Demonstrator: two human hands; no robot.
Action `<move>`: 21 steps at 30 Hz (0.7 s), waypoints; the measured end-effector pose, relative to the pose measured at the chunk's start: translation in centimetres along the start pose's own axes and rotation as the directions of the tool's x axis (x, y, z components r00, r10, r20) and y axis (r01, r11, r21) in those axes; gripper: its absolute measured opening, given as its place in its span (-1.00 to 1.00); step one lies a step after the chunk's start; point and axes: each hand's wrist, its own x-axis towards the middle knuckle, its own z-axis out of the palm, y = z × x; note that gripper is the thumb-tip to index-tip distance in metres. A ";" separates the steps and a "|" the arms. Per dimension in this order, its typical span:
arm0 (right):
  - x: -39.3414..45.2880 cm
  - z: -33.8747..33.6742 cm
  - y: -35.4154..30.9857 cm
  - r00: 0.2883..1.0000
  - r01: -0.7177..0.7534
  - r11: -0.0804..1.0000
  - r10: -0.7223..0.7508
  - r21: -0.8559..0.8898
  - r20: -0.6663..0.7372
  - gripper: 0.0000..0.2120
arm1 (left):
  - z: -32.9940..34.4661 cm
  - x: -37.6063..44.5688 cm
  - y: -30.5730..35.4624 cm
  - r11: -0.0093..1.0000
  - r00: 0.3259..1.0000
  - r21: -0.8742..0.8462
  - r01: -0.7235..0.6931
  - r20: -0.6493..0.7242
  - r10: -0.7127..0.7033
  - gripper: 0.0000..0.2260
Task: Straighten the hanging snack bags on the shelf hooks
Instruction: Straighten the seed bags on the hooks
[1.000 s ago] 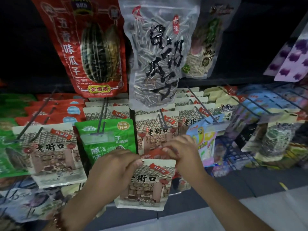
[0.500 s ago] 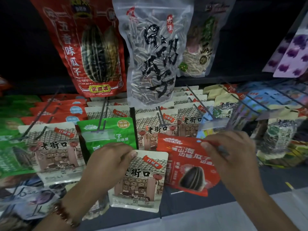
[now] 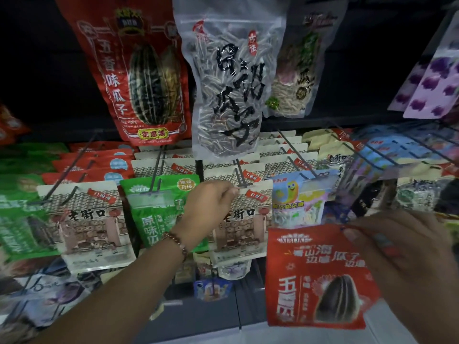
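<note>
Head view: I see my left hand (image 3: 208, 209) raised to the top edge of the beige snack bag (image 3: 244, 227) at the front of the centre hook (image 3: 239, 177). Its fingers (image 3: 229, 192) are curled and pinch the bag's upper left corner, just beside the hook tip. The bag is upright, long axis vertical, printed face toward me. My right hand (image 3: 407, 266) holds the red snack bag (image 3: 315, 276) off the hooks, low and right of the beige bag, in front of the shelf (image 3: 347, 120). Its fingers (image 3: 357, 234) clamp the red bag's upper right corner. The red bag hangs top up, long axis near vertical, tilted slightly. A green bag (image 3: 159, 209) hangs just left of my left hand.
</note>
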 end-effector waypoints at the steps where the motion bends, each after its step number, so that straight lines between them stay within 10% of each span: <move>1: -0.3 0.2 0.0 1.000 -0.004 1.000 0.004 0.014 0.010 -0.81 | 0.3 0.4 0.2 1.000 1.000 -0.014 0.008 -0.006 -0.008 -0.79; 21: -2.0 3.5 -0.1 0.993 -0.023 0.997 0.015 0.071 0.118 -0.77 | 1.2 1.8 -1.4 0.979 0.977 -0.163 0.123 0.191 -0.091 -0.82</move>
